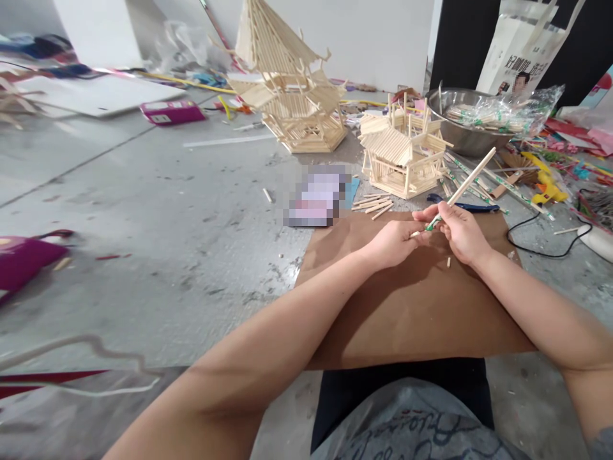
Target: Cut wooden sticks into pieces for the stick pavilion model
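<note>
Both my hands meet over a brown cardboard sheet (412,313) on the concrete floor. My right hand (460,231) is closed round a long wooden chopstick (472,177) that slants up to the right, with a bit of green wrapper at its lower end. My left hand (395,243) pinches that same lower end. A small cut stick piece (448,261) lies on the cardboard just below my hands. A few short cut sticks (373,204) lie at the cardboard's far edge.
A small stick-built house model (400,153) stands beyond the cardboard, a taller pagoda model (292,83) behind it. A steel bowl (467,137) holds wrapped chopsticks. Blue-handled cutters (472,207), a yellow glue gun (548,185) and a black cord (546,252) lie to the right. A magenta bag (23,259) lies far left.
</note>
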`<action>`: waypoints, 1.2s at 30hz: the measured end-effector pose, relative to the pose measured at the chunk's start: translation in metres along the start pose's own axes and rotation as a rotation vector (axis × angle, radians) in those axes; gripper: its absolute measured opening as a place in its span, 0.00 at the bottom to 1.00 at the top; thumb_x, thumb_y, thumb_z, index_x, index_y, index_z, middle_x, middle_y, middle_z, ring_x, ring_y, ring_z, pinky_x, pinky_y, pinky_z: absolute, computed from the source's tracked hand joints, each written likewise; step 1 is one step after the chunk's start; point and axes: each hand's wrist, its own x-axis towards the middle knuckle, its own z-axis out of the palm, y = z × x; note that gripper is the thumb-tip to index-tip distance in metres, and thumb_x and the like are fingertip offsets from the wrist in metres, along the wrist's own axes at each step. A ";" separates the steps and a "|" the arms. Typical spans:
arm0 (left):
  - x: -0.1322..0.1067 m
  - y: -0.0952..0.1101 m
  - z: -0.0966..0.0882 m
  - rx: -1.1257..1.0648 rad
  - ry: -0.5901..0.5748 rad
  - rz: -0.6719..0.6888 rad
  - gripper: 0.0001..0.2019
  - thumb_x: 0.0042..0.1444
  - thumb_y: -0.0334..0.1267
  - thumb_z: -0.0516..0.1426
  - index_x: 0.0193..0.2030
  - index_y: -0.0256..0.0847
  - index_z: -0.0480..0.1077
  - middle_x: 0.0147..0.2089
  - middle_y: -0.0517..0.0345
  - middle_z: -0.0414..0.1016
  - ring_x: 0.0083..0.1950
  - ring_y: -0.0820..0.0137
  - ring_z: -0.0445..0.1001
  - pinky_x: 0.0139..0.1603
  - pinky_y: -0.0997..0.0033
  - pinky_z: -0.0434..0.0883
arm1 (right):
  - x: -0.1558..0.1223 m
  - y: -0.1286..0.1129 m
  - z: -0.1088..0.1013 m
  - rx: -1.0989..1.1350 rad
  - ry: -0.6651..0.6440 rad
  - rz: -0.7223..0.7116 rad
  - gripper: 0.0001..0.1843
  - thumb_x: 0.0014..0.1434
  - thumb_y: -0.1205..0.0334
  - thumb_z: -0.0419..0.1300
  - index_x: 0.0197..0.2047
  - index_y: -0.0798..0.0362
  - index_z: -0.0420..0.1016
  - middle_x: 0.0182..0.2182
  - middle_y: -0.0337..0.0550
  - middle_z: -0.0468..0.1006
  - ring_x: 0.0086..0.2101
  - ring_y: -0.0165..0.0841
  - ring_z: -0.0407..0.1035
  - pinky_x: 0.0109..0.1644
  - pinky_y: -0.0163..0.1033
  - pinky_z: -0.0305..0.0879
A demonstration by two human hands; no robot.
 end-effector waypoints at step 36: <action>0.003 0.012 -0.019 -0.362 -0.219 -0.080 0.14 0.49 0.43 0.51 0.19 0.38 0.55 0.18 0.67 0.48 0.21 0.81 0.48 0.22 0.75 0.47 | 0.041 -0.022 -0.082 0.018 0.545 -0.250 0.25 0.48 0.34 0.47 0.22 0.49 0.57 0.18 0.33 0.57 0.17 0.26 0.55 0.18 0.34 0.52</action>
